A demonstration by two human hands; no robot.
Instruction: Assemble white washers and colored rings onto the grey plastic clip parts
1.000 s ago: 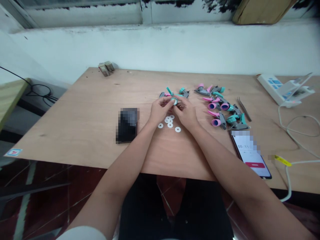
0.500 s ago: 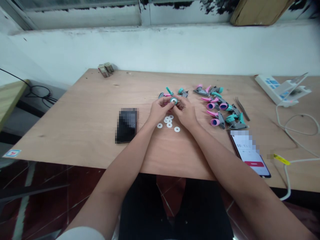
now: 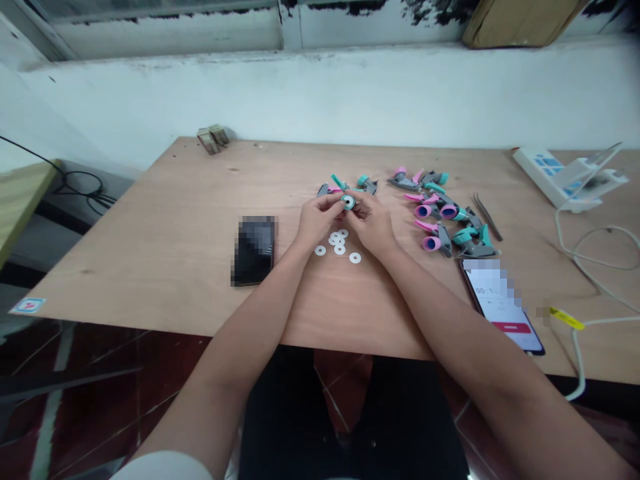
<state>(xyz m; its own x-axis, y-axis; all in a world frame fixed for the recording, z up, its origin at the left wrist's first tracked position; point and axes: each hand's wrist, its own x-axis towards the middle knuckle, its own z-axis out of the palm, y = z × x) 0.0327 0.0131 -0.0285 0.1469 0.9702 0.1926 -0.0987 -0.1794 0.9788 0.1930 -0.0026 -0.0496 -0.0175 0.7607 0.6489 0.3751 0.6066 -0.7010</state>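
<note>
The left hand (image 3: 319,221) and the right hand (image 3: 372,223) meet over the table, their fingertips pinching a small teal ring (image 3: 348,202) between them; it has a smooth round rim, a pale face and a dark centre, and what lies under it is hidden by the fingers. Just in front of the hands lie flat white washers (image 3: 334,241), thin discs with round holes, some overlapping and others apart. Plastic spray heads (image 3: 443,239) crowd the board to the right, with grey angular bodies, pink or teal levers and round collars, and a few more show partly behind the fingers. Slim metal tweezers (image 3: 487,217) lie slantwise just beside that pile

The table (image 3: 150,267) is smooth, pale wood with faint grain and a few dark marks; its left edge slants and its front edge runs under both forearms. A broad stretch of board spreads between that slanting edge and the dark glassy phone (image 3: 254,252), with another strip between the washers and the front edge. Room is tighter on the right, where a lit phone (image 3: 503,310), a boxy white power strip (image 3: 557,181) and a looping white cable (image 3: 580,347) lie. A rough white wall (image 3: 250,97) rises along the far edge
</note>
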